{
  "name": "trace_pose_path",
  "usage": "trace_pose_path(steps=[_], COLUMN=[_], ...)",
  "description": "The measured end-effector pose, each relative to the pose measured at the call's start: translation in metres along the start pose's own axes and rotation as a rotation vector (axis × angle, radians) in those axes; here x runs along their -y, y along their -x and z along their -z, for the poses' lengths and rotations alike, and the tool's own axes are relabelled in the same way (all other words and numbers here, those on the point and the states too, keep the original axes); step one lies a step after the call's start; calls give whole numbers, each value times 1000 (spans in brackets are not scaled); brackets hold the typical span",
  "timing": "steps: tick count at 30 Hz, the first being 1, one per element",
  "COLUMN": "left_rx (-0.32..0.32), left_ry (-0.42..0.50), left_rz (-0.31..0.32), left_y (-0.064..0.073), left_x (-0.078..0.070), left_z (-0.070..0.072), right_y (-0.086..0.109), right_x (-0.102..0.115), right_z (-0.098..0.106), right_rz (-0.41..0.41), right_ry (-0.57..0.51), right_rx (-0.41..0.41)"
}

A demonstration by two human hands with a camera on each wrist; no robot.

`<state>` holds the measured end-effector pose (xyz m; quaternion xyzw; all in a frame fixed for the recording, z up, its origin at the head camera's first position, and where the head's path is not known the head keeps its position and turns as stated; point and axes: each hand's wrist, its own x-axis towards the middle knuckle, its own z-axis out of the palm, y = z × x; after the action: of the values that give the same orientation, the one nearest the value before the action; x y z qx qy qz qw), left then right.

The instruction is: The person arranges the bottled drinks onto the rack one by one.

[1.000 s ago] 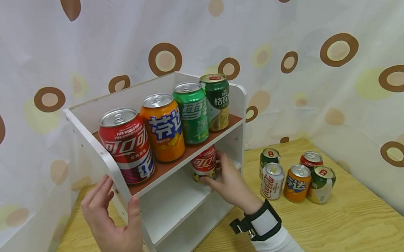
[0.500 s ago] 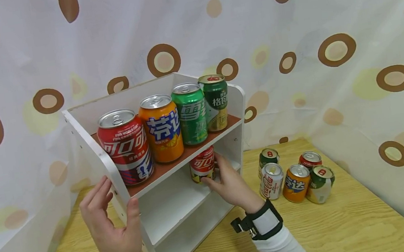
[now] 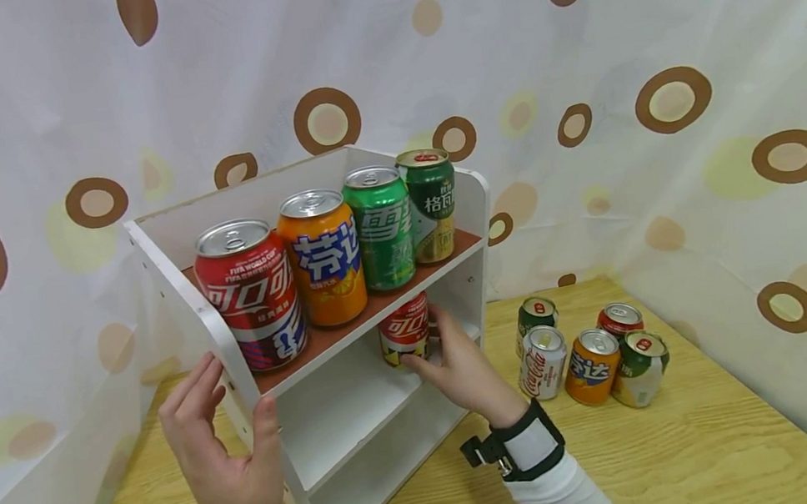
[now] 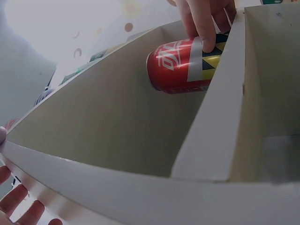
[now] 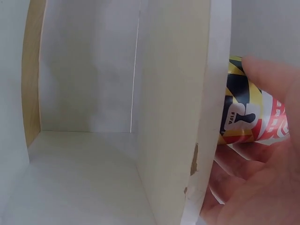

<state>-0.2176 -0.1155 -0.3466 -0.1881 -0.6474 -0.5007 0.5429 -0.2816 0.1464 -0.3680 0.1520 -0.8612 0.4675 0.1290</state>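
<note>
My right hand grips a red Coca-Cola can on the middle level of a white shelf unit. In the right wrist view the can shows a yellow-and-black checked lower band, with the thumb on one side and fingers on the other. The left wrist view shows the same can standing at the right end of that level. At the unit's left side panel, my left hand is spread, its fingertips right at the panel's front edge and its thumb extended.
On the top level stand a red Coca-Cola can, an orange Fanta can, a green Sprite can and a dark green can. Several more cans, including a white Coca-Cola can, stand on the wooden table at right.
The view has shifted very slightly. My right hand stays on the red can in the middle level, and the left hand stays at the side panel.
</note>
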Motion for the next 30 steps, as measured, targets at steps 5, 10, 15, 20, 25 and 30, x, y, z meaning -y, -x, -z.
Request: trace_pose_path(steps=[5, 10, 15, 20, 25, 30], left_rx=[2, 7, 4, -2, -10, -5], left_ry=[3, 2, 1, 4, 8, 6], left_rz=[-2, 0, -4, -8, -15, -14], left_y=[-1, -1, -1, -1, -1, -1], left_x=[0, 0, 0, 0, 0, 0], left_z=[0, 1, 1, 0, 0, 0], right_y=[0, 0, 0, 2, 5, 8], right_x=[0, 1, 0, 5, 12, 17], right_z=[-1, -1, -3, -5, -9, -15], right_rz=[-12, -21, -18, -5, -25, -5], right_ry=[5, -7, -10, -25, -6, 5], right_rx=[-12, -26, -37, -28, -17, -14])
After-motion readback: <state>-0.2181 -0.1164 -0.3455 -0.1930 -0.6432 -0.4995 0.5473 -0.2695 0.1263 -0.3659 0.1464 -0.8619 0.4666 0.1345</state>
